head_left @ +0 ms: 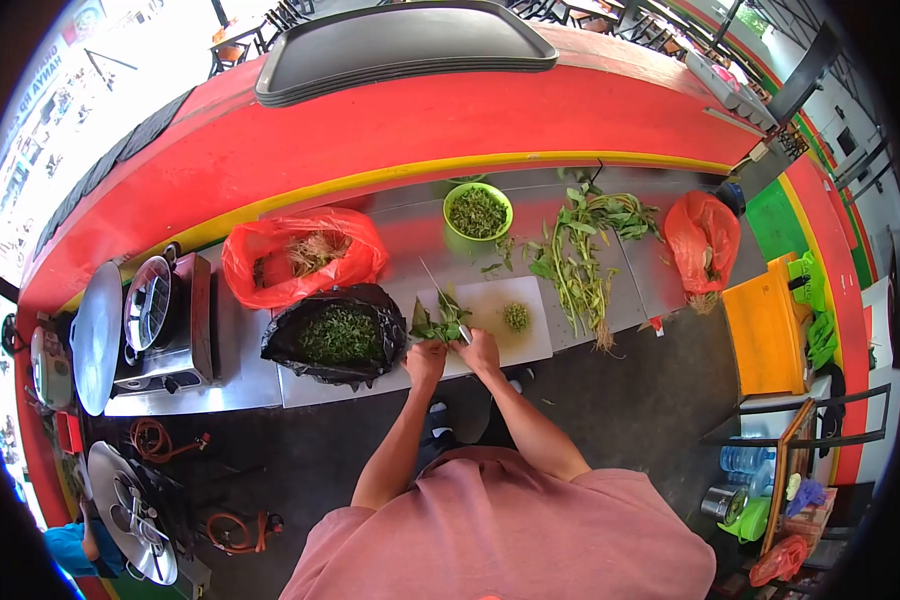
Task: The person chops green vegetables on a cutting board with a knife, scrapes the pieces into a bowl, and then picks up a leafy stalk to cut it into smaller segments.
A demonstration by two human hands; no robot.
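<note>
My right hand is wrapped round the handle of a knife, whose thin blade points away from me and to the left. Closed on a bunch of leafy greens is my left hand, close beside the right one. The greens lie at the left part of a white cutting board, partly behind the blade. A small heap of chopped green bits sits on the board, right of my hands. Just left of the board, a black plastic bag holds shredded greens.
Behind the board stands a green bowl of chopped greens. Long leafy stems lie to the right, beside a red bag. Another red bag with roots and a gas stove are left. Stacked trays rest on the red ledge.
</note>
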